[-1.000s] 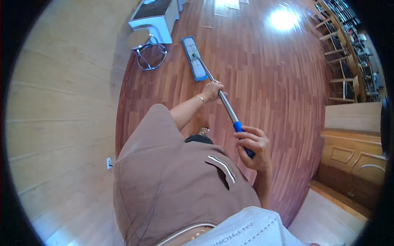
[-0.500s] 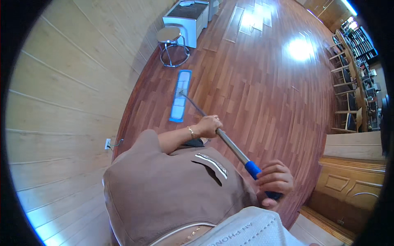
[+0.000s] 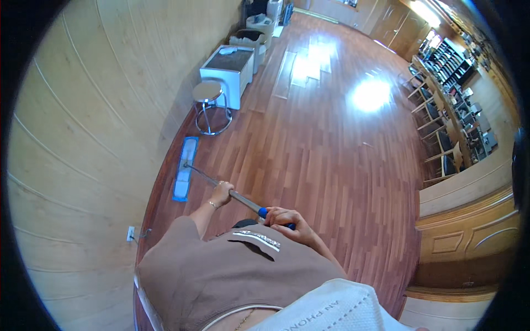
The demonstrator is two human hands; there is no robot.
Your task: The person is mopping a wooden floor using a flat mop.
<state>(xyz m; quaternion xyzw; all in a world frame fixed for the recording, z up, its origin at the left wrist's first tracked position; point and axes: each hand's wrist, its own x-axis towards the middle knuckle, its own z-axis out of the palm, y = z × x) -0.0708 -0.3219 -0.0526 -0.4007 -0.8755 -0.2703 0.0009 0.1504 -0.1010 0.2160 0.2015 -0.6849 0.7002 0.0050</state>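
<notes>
The left hand (image 3: 222, 194) wraps the flat mop's metal pole (image 3: 243, 200) midway and the right hand (image 3: 288, 219) clenches its blue grip, angling the blue mop head (image 3: 184, 168) flat on the wooden floor (image 3: 331, 154) along the wall's edge.

Glossy wooden floor (image 3: 331, 154), matt blue cloth mop pad (image 3: 185, 168), smooth metal mop handle (image 3: 243, 199).

Blue mop pad (image 3: 184, 169), silver pole (image 3: 221, 187), reddish-brown striped floor (image 3: 331, 149).
</notes>
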